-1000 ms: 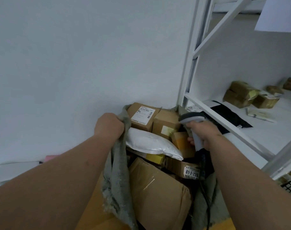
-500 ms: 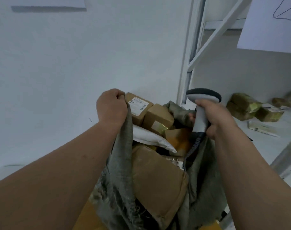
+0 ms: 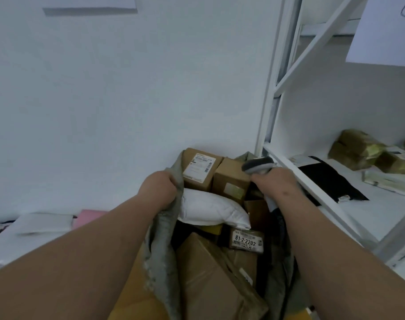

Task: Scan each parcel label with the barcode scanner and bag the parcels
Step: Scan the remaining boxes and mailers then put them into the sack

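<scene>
A grey woven bag (image 3: 161, 252) stands open in front of me, filled with several parcels. My left hand (image 3: 158, 189) grips the bag's left rim. My right hand (image 3: 276, 185) holds the grey barcode scanner (image 3: 258, 165) by its handle at the bag's right rim; whether it also holds the rim I cannot tell. Inside lie a white padded mailer (image 3: 211, 210), a labelled brown box (image 3: 200, 169) at the back, a plain brown box (image 3: 231, 179) beside it, a small box marked 81-2-2202 (image 3: 246, 241) and a large taped carton (image 3: 210, 280) in front.
A white metal shelf rack (image 3: 273, 93) stands to the right; its shelf carries a black mailer (image 3: 328, 181) and several tape-wrapped parcels (image 3: 356, 150). A white wall is straight ahead. White and pink mailers (image 3: 49, 221) lie on the left.
Both hands have come down with the bag's rim after lifting it. The scanner head has dropped and tilted left. The 81-2-2202 label shows again.
</scene>
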`<action>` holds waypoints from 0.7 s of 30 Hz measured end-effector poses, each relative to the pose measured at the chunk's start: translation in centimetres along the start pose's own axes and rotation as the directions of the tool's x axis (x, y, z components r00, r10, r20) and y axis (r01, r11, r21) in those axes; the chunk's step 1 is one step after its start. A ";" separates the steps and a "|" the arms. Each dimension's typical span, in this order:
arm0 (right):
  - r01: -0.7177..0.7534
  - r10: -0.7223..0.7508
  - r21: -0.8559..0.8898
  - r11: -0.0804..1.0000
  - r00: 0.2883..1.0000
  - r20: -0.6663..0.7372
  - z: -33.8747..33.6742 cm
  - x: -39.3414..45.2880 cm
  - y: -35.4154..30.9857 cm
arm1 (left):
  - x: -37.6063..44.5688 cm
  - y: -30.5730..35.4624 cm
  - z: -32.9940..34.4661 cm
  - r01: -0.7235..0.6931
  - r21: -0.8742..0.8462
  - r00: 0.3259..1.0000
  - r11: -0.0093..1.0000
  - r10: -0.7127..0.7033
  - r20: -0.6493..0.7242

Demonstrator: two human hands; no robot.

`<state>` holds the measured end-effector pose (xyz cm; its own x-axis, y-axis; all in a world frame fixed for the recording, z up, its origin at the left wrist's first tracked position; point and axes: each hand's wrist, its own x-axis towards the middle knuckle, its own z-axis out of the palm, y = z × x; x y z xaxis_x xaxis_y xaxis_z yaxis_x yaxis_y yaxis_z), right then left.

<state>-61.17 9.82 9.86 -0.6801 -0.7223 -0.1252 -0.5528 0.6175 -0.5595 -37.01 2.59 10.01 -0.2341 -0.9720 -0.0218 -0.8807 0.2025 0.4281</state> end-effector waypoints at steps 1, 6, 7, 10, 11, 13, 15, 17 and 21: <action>0.000 -0.002 -0.047 0.999 0.999 -0.039 -0.3 0.0 0.0 | 0.1 0.1 -0.1 0.003 0.008 1.000 1.000 -0.003 0.008; -0.112 0.095 -0.073 0.991 0.975 -0.201 -0.8 0.9 0.9 | 0.8 0.5 -0.1 0.020 -0.004 1.000 1.000 -0.020 0.015; -0.125 0.123 -0.008 0.992 0.981 -0.153 -0.7 1.3 1.1 | 1.1 0.4 0.1 0.020 -0.008 1.000 1.000 -0.020 0.006; -0.144 0.139 0.231 0.962 0.990 0.037 0.4 2.6 2.1 | 2.0 0.1 0.6 0.028 -0.035 1.000 0.999 -0.028 -0.004; -0.163 0.149 0.293 0.942 0.986 0.069 0.9 2.6 2.4 | 2.3 0.2 0.7 0.033 -0.032 0.999 0.999 -0.033 0.015; -0.206 0.169 0.327 0.922 0.976 0.136 2.1 2.5 2.8 | 2.8 0.5 0.9 0.050 -0.013 0.997 0.999 -0.049 0.063; -0.240 0.191 0.341 0.909 0.967 0.170 3.2 2.5 3.1 | 3.2 0.7 1.2 0.058 0.041 0.993 0.997 -0.062 0.103; -0.234 0.186 0.356 0.905 0.969 0.162 3.8 2.9 3.4 | 3.9 0.5 1.9 0.072 0.077 0.989 0.994 -0.081 0.127; -0.214 0.162 0.355 0.910 0.972 0.170 3.9 3.6 3.9 | 4.7 0.9 3.1 0.138 0.065 0.972 0.988 -0.148 0.185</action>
<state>-63.84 8.39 4.02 -0.6688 -0.6550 -0.3519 -0.1868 0.6061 -0.7731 -40.12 -1.40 7.50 -0.1736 -0.9522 -0.2515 -0.9294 0.0740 0.3615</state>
